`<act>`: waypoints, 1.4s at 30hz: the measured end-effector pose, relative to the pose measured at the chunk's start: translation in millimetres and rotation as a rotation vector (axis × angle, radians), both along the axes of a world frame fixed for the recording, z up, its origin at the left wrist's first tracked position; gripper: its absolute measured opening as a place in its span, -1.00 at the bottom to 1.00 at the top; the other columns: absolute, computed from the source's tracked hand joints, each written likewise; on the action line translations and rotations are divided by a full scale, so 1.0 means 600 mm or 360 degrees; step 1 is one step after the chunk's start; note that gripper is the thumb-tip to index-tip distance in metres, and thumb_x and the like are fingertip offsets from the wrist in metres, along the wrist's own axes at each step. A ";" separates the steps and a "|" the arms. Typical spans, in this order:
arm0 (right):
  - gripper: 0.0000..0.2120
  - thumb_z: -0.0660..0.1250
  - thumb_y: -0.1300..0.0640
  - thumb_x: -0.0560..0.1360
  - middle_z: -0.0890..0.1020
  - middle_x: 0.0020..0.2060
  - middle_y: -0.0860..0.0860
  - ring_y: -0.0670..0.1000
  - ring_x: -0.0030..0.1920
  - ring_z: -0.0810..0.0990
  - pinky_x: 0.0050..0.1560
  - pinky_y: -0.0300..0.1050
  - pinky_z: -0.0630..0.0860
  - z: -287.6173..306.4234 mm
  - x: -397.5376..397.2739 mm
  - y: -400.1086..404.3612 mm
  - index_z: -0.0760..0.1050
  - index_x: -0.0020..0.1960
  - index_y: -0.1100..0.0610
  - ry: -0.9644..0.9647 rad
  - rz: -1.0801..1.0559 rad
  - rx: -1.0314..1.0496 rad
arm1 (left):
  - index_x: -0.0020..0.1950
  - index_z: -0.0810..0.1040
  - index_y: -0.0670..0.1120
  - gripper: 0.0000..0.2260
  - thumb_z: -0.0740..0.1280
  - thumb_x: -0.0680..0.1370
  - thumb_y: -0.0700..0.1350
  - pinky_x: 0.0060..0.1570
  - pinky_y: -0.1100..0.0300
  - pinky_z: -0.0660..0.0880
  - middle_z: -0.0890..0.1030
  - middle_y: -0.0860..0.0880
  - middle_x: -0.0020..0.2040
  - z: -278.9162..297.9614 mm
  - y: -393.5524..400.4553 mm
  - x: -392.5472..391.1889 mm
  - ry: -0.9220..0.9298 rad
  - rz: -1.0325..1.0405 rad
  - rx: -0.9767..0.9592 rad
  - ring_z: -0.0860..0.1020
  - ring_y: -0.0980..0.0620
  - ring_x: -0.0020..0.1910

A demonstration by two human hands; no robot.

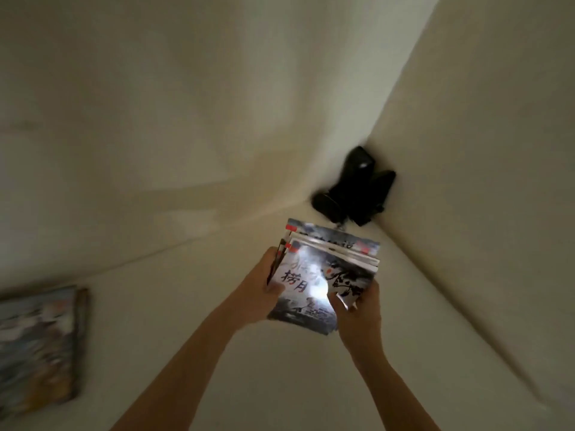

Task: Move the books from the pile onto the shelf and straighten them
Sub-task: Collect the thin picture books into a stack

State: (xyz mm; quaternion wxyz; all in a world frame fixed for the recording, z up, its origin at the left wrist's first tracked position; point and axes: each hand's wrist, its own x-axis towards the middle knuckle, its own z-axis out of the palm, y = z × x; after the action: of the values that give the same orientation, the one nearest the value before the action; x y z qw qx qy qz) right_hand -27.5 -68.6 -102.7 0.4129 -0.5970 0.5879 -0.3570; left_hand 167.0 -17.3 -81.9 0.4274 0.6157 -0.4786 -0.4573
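Two hands hold a small stack of thin books [326,269] above a pale ledge, near its far corner, where a dark object [354,188] sits. The left hand [264,287] grips the stack's left edge; the right hand [357,309] pinches its near right corner. Another book [37,346] lies at the ledge's left edge. Squaring the edges between both palms before setting down would likely keep them tidy.

Readable on the glossy cover of the top book [314,284]: dark brush characters "捞月", beside a glare patch. Other characters there, and on the book behind, too blurred to read.
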 end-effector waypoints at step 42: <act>-0.50 0.67 0.25 0.11 0.69 -0.12 0.14 0.16 -0.05 0.67 -0.12 -0.04 0.61 -0.040 0.593 0.308 0.57 -0.03 0.33 0.0330 0.0707 0.1229 | 0.02 0.59 -0.21 -0.55 0.63 0.19 -0.24 -0.02 0.03 0.60 0.67 -0.13 -0.07 -0.084 0.470 0.462 0.0284 0.1464 0.0957 0.64 -0.12 -0.05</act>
State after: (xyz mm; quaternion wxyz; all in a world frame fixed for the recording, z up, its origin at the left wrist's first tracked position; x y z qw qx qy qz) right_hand 328.4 116.1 -126.8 0.6108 -0.5436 0.5738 0.0472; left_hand 444.4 264.9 -132.4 0.4274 0.8150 0.0290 -0.3902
